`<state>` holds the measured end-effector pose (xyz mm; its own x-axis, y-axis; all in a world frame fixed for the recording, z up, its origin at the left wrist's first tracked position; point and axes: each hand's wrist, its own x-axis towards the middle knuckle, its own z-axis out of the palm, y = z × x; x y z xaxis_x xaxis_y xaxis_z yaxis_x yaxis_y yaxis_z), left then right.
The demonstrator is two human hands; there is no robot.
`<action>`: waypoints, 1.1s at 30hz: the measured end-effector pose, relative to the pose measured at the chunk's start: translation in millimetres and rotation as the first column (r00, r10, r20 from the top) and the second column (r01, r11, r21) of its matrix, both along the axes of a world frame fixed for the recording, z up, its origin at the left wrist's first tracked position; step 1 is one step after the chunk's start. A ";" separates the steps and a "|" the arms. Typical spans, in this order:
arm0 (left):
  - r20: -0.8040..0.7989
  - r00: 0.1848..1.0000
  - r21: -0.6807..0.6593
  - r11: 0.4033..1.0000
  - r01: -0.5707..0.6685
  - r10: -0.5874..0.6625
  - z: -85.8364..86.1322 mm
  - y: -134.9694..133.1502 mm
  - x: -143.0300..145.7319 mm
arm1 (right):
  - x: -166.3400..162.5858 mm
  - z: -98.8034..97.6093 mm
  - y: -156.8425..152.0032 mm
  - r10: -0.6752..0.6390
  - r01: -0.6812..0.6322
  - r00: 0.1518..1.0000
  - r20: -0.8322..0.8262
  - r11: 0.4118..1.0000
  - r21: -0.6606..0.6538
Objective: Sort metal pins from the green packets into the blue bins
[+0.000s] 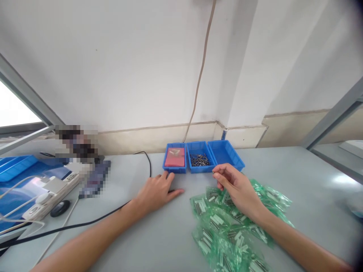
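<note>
My left hand (155, 192) lies flat on the grey table (170, 241), fingers stretched out, just in front of the left blue bin (174, 157), which holds a red pad. My right hand (235, 185) hovers over a heap of green plastic bags (227, 230) with small metal parts in them. Its thumb and forefinger are pinched on a tiny dark piece, near the front of the middle blue bin (200, 158) filled with several small metal pins. The right blue bin (225, 153) looks empty.
A black cable (85, 223) runs across the table under my left forearm. At the left sit a white power strip (48, 194), a round black object (60, 207) and blue trays (14, 166). A beige cord (200, 75) hangs down the wall.
</note>
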<state>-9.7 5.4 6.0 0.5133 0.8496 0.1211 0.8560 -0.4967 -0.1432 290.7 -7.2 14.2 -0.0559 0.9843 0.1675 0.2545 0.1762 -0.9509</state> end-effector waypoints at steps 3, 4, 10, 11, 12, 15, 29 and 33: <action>-0.037 0.998 -0.039 0.998 0.054 -0.055 -3.2 4.4 -2.2 | -0.1 -0.4 0.0 0.010 -0.010 1.000 -0.002 1.000 -0.005; -0.052 0.995 -0.042 0.996 0.083 -0.085 -4.4 5.7 -2.8 | -0.2 -0.3 0.0 0.009 -0.009 1.000 0.000 1.000 -0.007; -0.086 0.982 -0.012 0.986 0.165 -0.166 -9.6 8.9 -4.2 | -1.8 1.8 -0.3 -0.005 0.006 1.000 0.018 1.000 -0.004; -0.092 0.982 -0.004 0.986 0.164 -0.164 -9.7 8.6 -3.5 | -2.1 2.3 -0.5 -0.008 0.008 1.000 0.021 1.000 -0.002; -0.099 0.982 0.002 0.987 0.163 -0.162 -9.3 8.2 -2.5 | -2.4 2.7 -0.7 -0.010 0.010 1.000 0.023 1.000 -0.001; -0.134 0.981 -0.003 0.990 0.144 -0.143 -6.8 6.0 2.5 | -2.9 3.3 -0.9 -0.015 0.015 0.999 0.028 1.000 -0.001; -0.181 0.978 -0.036 0.994 0.099 -0.104 -3.0 3.3 10.5 | -2.7 2.1 0.0 -0.016 0.016 0.999 0.032 1.000 -0.004; -0.158 0.981 -0.013 0.994 0.110 -0.110 -5.8 3.5 9.7 | -2.6 1.5 0.1 -0.008 0.008 1.000 0.027 1.000 -0.003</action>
